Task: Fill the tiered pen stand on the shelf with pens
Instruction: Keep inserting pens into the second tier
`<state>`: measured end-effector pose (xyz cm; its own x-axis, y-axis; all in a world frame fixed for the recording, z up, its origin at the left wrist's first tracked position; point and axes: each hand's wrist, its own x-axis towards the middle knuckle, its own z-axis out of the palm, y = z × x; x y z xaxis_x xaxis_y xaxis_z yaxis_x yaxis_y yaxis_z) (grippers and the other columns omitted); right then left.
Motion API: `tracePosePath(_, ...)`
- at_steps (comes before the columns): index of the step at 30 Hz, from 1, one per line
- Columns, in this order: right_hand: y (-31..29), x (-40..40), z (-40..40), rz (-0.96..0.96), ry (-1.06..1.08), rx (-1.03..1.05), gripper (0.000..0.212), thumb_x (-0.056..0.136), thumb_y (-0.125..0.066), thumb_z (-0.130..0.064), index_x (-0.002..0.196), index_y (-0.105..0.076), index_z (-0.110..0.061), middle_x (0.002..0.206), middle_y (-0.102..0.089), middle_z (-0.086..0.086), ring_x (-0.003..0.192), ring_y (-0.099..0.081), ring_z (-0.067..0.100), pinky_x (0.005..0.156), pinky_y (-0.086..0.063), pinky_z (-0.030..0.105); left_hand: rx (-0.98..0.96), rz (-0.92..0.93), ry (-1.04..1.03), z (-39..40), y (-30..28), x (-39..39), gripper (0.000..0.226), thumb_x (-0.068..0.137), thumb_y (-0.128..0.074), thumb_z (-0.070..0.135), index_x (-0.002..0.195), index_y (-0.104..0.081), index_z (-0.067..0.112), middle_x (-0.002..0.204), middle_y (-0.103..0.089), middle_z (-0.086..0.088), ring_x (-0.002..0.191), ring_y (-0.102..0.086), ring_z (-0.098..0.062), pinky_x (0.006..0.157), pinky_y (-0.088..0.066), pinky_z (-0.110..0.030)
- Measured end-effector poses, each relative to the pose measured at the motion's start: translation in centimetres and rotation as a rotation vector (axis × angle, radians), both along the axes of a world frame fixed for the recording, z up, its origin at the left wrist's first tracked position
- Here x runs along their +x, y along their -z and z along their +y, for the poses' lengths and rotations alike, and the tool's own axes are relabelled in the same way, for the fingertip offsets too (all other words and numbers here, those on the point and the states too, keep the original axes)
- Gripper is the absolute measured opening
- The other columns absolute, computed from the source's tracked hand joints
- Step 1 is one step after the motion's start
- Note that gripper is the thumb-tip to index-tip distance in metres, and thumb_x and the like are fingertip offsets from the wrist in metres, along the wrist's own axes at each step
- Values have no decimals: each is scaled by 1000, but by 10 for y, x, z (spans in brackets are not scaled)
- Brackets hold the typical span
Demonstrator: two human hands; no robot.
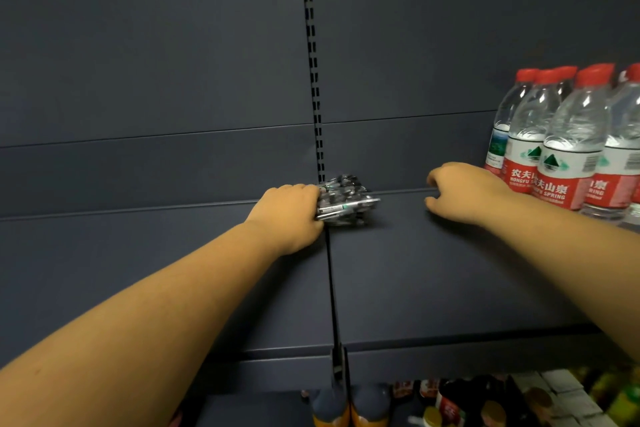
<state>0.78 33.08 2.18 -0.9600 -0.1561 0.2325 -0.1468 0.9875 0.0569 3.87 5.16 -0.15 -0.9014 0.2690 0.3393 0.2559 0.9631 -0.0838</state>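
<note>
Shelf — dark grey metal, two panels meeting at a centre seam, backed by a slotted upright and a plain dark rear wall.

Pen stand — small, blurred object packed with pens, sitting on the shelf far back at the seam, just below the upright. Its tiers cannot be made out; the pens appear as a dense cluster of dark and silvery barrels lying roughly crosswise.

Left hand — reaches in from the lower left, knuckles up, set against the left side of the pen stand. The fingers are hidden behind the hand and the pens, so whether they grip the stand or only press on it cannot be told.

Right hand — held over the shelf to the right of the stand, apart from it, fingers loosely curled with thumb and forefinger separated; it holds nothing.

Water bottles — cluster of clear bottles with red caps and red-and-white labels, standing at the right end of the shelf, just behind the right wrist.

Lower shelf — assorted bottles and boxed goods, dim and indistinct.
</note>
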Motion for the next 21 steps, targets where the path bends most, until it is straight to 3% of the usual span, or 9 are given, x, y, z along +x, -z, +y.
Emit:
tracePosePath(3, -1, -4, -9, 42, -24, -51, 39, 92, -59, -39, 124, -64, -18, 125, -62, 7, 112, -62, 30, 91, -54, 39, 200, 14, -123, -7, -2, 3, 14, 90, -54, 30, 95, -48, 19, 90, -57, 0, 77, -55, -24, 65, -42, -35)
tracePosePath(9, -3, -8, -43, 102, -121, -88, 37, 96, -58, -37, 126, -64, -18, 119, -63, 4, 107, -62, 29, 85, -52, 37, 529, 94, -329, -46, -12, 9, 13, 86, -51, 25, 97, -51, 17, 81, -57, -1, 69, -55, -22, 55, -39, -33)
tracePosePath(13, -12, -7, -88, 129, -231, -88, 33, 96, -57, -33, 125, -64, -16, 116, -63, 5, 102, -61, 28, 81, -52, 36, 857, 60, -387, -96, -20, 19, 16, 79, -51, 20, 93, -57, 13, 76, -70, -8, 63, -66, -25, 59, -55, -36)
tracePosePath(15, -17, -6, -117, 145, -277, -102, 28, 97, -56, -31, 119, -65, -17, 111, -63, 3, 97, -61, 27, 78, -51, 36, 1013, 48, -389, -124, -22, 30, 12, 81, -51, 14, 87, -59, 8, 67, -70, -11, 49, -62, -21, 50, -51, -34)
tracePosePath(18, -23, -3, -168, 156, -338, -130, 26, 96, -56, -31, 116, -66, -17, 107, -63, 2, 94, -60, 25, 76, -50, 34, 1083, 86, -444, -175, -27, 57, 5, 83, -51, 10, 80, -54, 7, 59, -59, -11, 45, -49, -23, 43, -41, -29)
tracePosePath(21, -28, 4, -229, 120, -390, -174, 28, 96, -57, -32, 120, -65, -19, 112, -64, 1, 97, -61, 24, 78, -50, 34, 1096, 121, -523, -236, -30, 94, 6, 82, -51, 11, 77, -49, 11, 60, -52, -10, 50, -47, -24, 46, -39, -31)
